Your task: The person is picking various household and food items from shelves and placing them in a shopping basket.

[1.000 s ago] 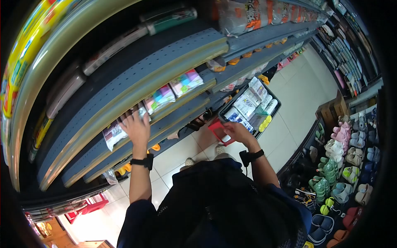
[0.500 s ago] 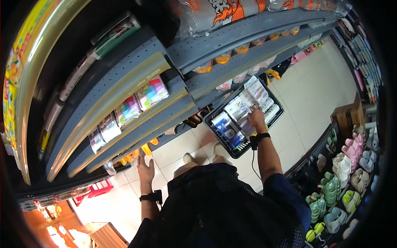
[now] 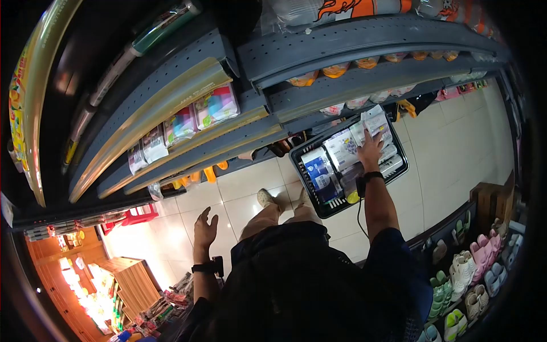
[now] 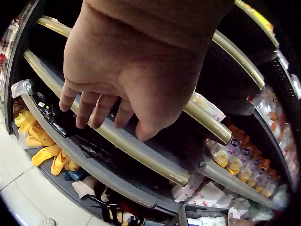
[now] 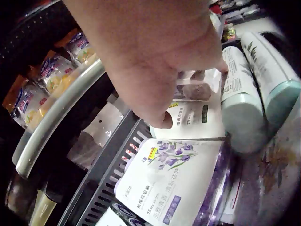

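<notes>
My right hand (image 3: 370, 151) reaches over a black plastic basket (image 3: 306, 185) on the floor, fingers spread across the white packs at its far end. In the right wrist view, the thumb lies at the edge of a white printed pack (image 5: 197, 120); the other fingertips are mostly hidden. Nearer lies a white pack with lavender flowers (image 5: 174, 174). Two white cylinders with pale teal ends (image 5: 242, 110) lie alongside, and a blue-and-white pack (image 3: 319, 176) fills the basket's near left. My left hand (image 3: 205, 228) hangs beside the shelves, fingers loose, holding nothing.
Grey shelves (image 3: 342, 85) with gold edging curve along the left, bearing colourful packs (image 3: 216, 108) and orange-bottomed bags (image 3: 336, 69). Yellow shoes (image 4: 44, 153) sit on the lowest shelf. Rows of clogs (image 3: 458, 276) and a cardboard box (image 3: 490, 199) line the right side.
My left hand has left the packs on the shelf and dropped to my side, empty. The right hand has moved from the basket's near edge to the packs towards its far end.
</notes>
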`<action>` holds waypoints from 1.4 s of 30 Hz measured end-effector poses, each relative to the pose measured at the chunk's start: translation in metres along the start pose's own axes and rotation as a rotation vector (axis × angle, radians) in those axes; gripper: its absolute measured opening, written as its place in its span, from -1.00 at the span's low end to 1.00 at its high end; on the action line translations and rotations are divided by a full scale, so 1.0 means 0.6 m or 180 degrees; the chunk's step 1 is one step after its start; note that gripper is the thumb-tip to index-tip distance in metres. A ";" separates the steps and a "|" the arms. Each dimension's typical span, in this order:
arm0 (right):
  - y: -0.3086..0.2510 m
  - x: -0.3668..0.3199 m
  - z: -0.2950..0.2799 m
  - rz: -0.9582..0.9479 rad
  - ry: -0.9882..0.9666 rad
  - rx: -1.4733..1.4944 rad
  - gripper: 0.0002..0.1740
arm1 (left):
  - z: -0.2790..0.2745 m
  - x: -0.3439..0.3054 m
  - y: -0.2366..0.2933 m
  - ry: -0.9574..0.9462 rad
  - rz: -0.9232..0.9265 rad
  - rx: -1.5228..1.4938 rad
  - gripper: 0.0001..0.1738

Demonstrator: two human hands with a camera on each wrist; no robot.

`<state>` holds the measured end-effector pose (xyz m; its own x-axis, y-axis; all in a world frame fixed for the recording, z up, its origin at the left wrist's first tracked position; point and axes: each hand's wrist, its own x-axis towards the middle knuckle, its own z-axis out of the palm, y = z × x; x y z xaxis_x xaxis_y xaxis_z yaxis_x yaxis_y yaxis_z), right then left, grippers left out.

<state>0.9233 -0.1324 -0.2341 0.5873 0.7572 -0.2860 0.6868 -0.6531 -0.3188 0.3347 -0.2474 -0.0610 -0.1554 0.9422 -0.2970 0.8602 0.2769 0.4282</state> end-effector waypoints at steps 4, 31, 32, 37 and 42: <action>0.056 0.038 0.045 -0.0208 0.0591 0.0425 -0.01 | 0.008 -0.012 0.013 -0.0018 -0.0117 -0.0087 -0.44; 0.035 0.095 -0.016 0.0143 -0.0727 0.0032 0.07 | 0.051 -0.029 0.012 -0.0153 0.0109 -0.0103 -0.46; 0.036 0.085 -0.021 0.0217 -0.0664 0.0186 0.04 | 0.054 -0.026 0.015 -0.0138 0.0103 -0.0110 -0.46; 0.048 0.030 -0.024 -0.0765 -0.0160 0.0791 -0.22 | 0.055 -0.023 0.049 -0.0130 0.0255 -0.0353 -0.48; 0.007 -0.081 -0.049 -0.1023 -0.0682 0.2060 -0.43 | 0.056 -0.004 0.093 -0.0213 0.0464 -0.0240 -0.48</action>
<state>0.9104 -0.1718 -0.1950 0.2590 0.9362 -0.2377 0.3826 -0.3254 -0.8647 0.3997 -0.2406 -0.0652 0.0033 0.9594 -0.2821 0.8321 0.1538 0.5328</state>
